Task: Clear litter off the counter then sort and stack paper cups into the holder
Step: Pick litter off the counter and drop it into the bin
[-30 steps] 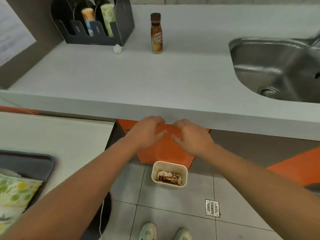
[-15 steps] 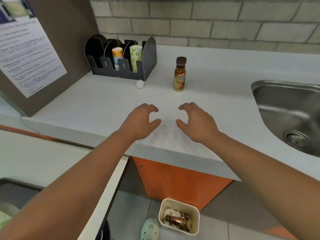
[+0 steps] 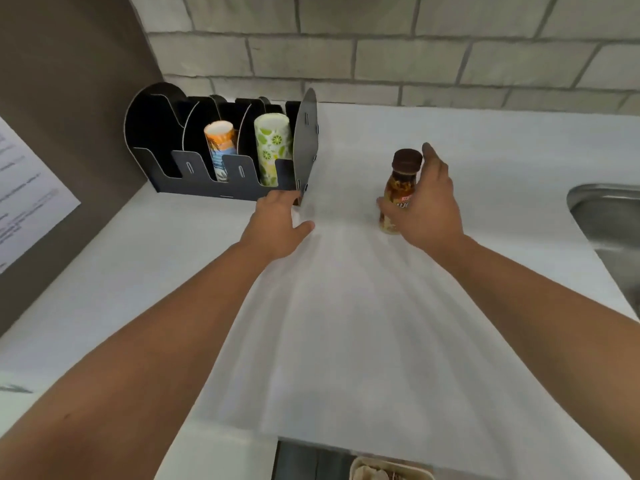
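Already the bottle (image 3: 398, 192) right of centre is loosely encircled by the right hand (image 3: 426, 206), and could be toppled, while whatever is under the left hand (image 3: 277, 220) by the holder (image 3: 221, 147) cannot be told.

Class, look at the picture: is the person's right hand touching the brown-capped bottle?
Touching. The head view shows the right hand with its thumb wrapped against the bottle.

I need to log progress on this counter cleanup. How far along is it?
Two cup stacks, the orange cups and the green cups, already stand in the holder. In hand: the right hand is closing round the brown bottle, not clearly gripping yet; the left hand reaches to the holder's front corner, hiding whatever lies there. Left: binning the bottle.
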{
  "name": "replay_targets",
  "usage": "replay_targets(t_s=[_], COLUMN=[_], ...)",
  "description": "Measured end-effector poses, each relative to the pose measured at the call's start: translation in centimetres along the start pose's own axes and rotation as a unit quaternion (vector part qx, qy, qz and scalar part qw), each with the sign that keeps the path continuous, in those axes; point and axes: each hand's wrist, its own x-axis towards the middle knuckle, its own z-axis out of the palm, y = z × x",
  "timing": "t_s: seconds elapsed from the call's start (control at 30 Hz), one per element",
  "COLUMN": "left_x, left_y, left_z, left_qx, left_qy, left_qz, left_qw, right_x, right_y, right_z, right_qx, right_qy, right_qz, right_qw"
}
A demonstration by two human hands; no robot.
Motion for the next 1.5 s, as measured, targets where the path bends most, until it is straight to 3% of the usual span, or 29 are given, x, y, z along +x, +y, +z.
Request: replay_targets(t_s=[0.17, 0.53, 0.77, 1.13, 1.33, 1.5], left_x=[1.4, -1.7, -9.0, -28.6, -35.2, -39.0], left_y=[-1.3, 1.3, 7.3, 15.8, 17.8, 15.9], left_z=[1.2, 1.2, 1.5, 5.8, 8.2, 13.7], left_qx=[0.020, -0.077, -0.074, -0.118, -0.109, -0.118], left_qy=[-0.037, 0.028, 0.054, 0.092, 0.052, -0.012], left_qz=[0.004, 0.002, 0.024, 0.031, 0.060, 0.050], left_qw=[0.999, 0.997, 0.995, 0.988, 0.991, 0.992], right_x=[2.6, -1.1, -9.4, -26.5, -33.7, -39.3], right_y=[-1.2, -1.4, -0.1, 4.2, 6.3, 11.7], right_z=[1.4, 0.2, -5.0, -14.8, -17.0, -13.8], right_qx=[0.015, 0.011, 0.008, 0.050, 0.060, 0.024], right_qy=[0.007, -0.024, -0.058, -0.079, -0.102, -0.170], right_qz=[0.009, -0.041, -0.076, -0.152, -0.166, -0.119], right_qw=[1.000, 0.999, 0.995, 0.984, 0.979, 0.978])
